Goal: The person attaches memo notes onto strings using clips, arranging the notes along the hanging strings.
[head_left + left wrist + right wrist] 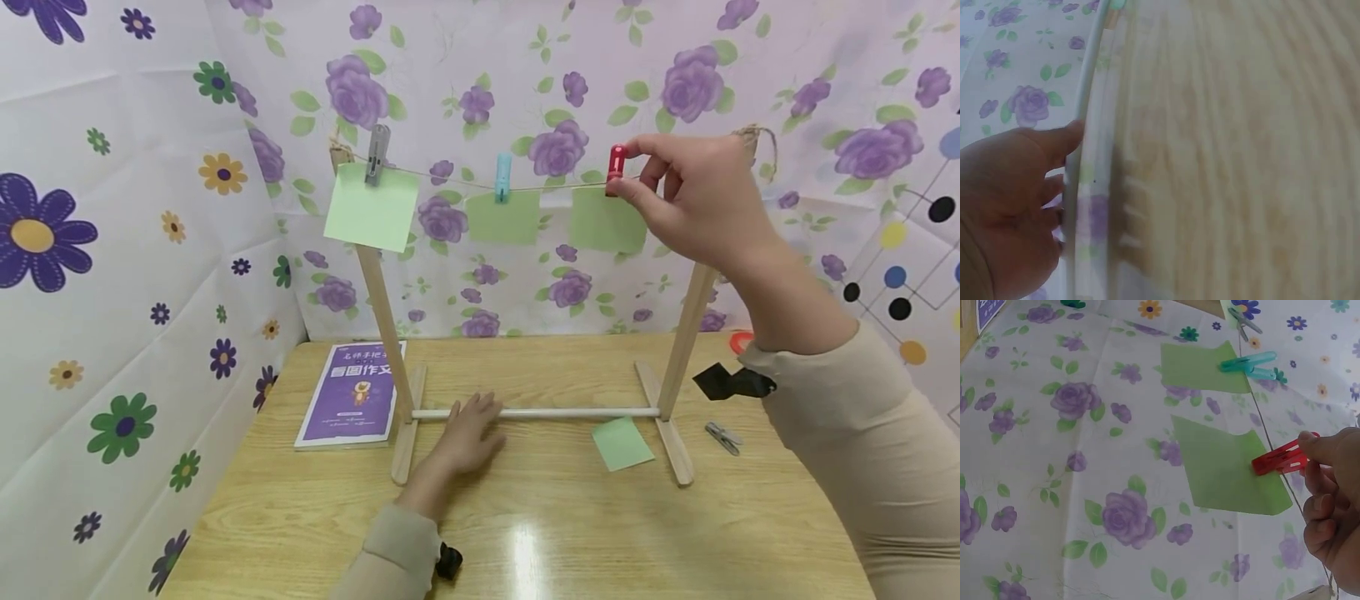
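Note:
My right hand [697, 196] pinches a red clothespin [616, 169] between thumb and fingers. The clothespin sits on a string at the top edge of a green paper [606, 221]. Farther left on the string, a light blue clothespin [502, 177] bears another green paper [504, 220]. Near the left post, a grey clothespin [378, 155] has a paler green paper [372, 208] under it. Below, my left hand [467, 435] holds the white rod [577, 412] of the wooden stand, its fingers over the rod; the left wrist view [1010, 212] hides the fingertips.
A purple book [350, 396] lies behind the stand's left foot. A loose green paper [622, 443] lies by the right foot [675, 454], with a grey clothespin [723, 437] farther right. Something red and round [741, 342] shows partly behind the right forearm. Flowered cloth hangs behind and at the left.

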Tool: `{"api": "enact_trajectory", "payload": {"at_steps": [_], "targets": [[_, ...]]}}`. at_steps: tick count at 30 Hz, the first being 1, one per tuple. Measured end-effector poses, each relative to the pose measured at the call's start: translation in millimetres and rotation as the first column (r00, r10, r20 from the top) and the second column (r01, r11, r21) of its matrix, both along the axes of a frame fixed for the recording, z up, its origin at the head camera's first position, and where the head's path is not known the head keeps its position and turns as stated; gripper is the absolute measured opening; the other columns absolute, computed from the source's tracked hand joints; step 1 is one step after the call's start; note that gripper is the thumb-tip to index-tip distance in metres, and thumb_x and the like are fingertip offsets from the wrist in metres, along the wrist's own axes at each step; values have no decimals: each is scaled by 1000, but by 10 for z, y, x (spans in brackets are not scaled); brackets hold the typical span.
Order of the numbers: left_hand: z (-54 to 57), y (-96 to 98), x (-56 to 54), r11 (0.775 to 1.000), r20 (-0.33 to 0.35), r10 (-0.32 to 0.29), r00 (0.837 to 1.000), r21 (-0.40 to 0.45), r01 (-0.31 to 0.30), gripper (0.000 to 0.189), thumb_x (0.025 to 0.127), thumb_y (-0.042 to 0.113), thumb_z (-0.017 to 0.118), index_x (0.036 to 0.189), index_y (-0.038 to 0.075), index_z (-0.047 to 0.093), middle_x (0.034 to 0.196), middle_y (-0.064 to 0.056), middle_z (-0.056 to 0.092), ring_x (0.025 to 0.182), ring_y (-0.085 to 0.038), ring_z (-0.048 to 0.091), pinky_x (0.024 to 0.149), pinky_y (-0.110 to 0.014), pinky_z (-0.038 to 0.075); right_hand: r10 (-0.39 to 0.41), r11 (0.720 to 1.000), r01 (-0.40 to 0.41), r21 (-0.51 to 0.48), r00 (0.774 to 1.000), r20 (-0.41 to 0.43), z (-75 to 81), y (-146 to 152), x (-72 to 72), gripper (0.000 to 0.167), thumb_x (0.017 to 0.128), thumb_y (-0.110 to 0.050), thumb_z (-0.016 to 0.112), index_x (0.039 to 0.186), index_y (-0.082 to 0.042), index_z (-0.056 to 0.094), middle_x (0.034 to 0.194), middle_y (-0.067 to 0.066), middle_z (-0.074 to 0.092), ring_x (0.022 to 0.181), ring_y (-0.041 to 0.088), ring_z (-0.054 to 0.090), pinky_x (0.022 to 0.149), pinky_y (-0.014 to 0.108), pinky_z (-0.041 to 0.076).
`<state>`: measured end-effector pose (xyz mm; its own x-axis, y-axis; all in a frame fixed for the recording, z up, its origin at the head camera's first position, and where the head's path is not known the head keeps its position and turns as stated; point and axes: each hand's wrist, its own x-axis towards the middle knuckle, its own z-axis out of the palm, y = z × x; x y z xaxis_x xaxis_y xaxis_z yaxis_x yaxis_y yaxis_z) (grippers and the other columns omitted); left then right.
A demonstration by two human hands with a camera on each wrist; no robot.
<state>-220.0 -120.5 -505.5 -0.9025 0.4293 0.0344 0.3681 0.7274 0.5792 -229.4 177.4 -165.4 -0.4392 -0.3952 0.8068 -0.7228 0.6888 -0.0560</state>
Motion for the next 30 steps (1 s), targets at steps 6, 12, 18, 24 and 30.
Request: {"api": "enact_trajectory", "payload": {"at_steps": [6, 12, 18, 24, 30], "targets": [[-50, -28, 4, 983, 38, 104, 994, 146, -108, 46, 101, 17, 64, 143, 2, 55, 150, -16, 50, 149, -36, 30, 126, -54, 10, 0, 1000, -1, 3, 991, 134, 68, 81, 3, 15, 94, -12, 74, 108, -5, 76, 71, 6, 71, 46, -2, 48, 44, 10, 33], [-80, -42, -15, 981, 0, 102, 995, 168, -100, 45, 99, 16, 67, 140, -1, 57, 146, -18, 53, 146, -36, 36, 127, -51, 11, -13, 1000, 9, 15, 972, 236, 87, 141, -14, 18, 96, -14, 72, 111, -4, 75, 70, 5, 68, 43, 3, 45, 43, 14, 29], [-105, -44, -25, 985, -26, 82, 996, 156, -77, 46, 99, 17, 68, 140, -2, 56, 144, -18, 55, 145, -35, 38, 127, -49, 11, 15, 999, 0, -40, 931, 366, 127, 154, -8, 27, 99, -19, 68, 121, -3, 71, 68, 4, 65, 45, 7, 55, 45, 14, 39], [-115, -43, -21, 986, -34, 71, 997, 156, -65, 46, 99, 16, 68, 140, -2, 56, 144, -18, 56, 145, -35, 38, 127, -49, 10, 39, 997, -2, -72, 860, 509, 187, 106, 18, 32, 101, -29, 65, 122, -6, 68, 71, 9, 69, 43, 21, 56, 45, 21, 48], [-121, -43, -17, 987, -47, 61, 997, 154, -53, 46, 98, 14, 68, 140, -3, 56, 143, -18, 56, 144, -36, 39, 127, -50, 10, 52, 992, 23, -122, 813, 581, 233, 38, 24, 36, 100, -37, 64, 121, -7, 67, 68, 11, 68, 41, 24, 54, 44, 25, 50]]}}
